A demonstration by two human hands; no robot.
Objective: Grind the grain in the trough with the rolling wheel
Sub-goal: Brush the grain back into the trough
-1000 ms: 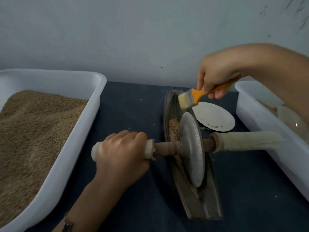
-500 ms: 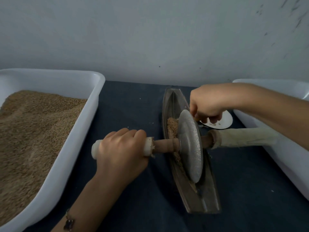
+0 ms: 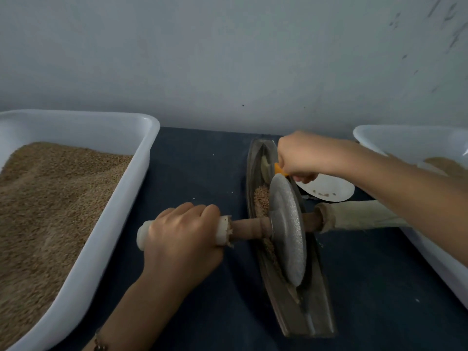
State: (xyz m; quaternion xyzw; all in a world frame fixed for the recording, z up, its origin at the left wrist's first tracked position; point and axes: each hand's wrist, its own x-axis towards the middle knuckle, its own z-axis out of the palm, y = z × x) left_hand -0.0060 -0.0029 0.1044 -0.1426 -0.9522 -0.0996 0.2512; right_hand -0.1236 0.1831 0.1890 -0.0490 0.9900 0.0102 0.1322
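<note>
Head view: left hand (image 3: 182,231) grasps the grey metal rolling wheel's (image 3: 287,230) wooden axle; right hand (image 3: 298,155) clenches an orange-handled brush (image 3: 272,168), sweeping brown grain (image 3: 262,201) inside the long dark metal trough (image 3: 314,317). Grain looks mostly whole; grinding remains.

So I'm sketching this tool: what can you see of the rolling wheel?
The rolling wheel is a grey, rough-looking metal disc standing on edge in the narrow dark trough, leaning slightly. A wooden axle runs through its centre. The left hand grips the white-wrapped left handle; the cloth-wrapped right handle is free. Brown grain lies beside its far part.
</note>
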